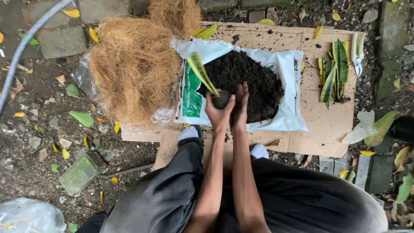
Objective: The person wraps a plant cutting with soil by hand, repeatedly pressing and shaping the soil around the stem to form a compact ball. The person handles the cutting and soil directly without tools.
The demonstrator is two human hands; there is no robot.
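Both my hands meet over the near edge of a pile of dark soil point(248, 82) that lies on an opened white and green bag point(286, 69). My left hand point(219, 113) and my right hand point(239, 105) are pressed around a small ball of soil point(221, 100). A yellow-green striped leaf cutting point(200, 71) sticks up and to the left out of that ball. My forearms reach forward between my knees, which are in dark grey trousers.
A big heap of brown coconut fibre point(136, 64) on clear plastic lies left of the bag. Flattened cardboard point(323, 129) is under everything. More striped leaf cuttings point(333, 71) and white-handled shears point(357, 54) lie at the right. Stony ground and fallen leaves surround the cardboard.
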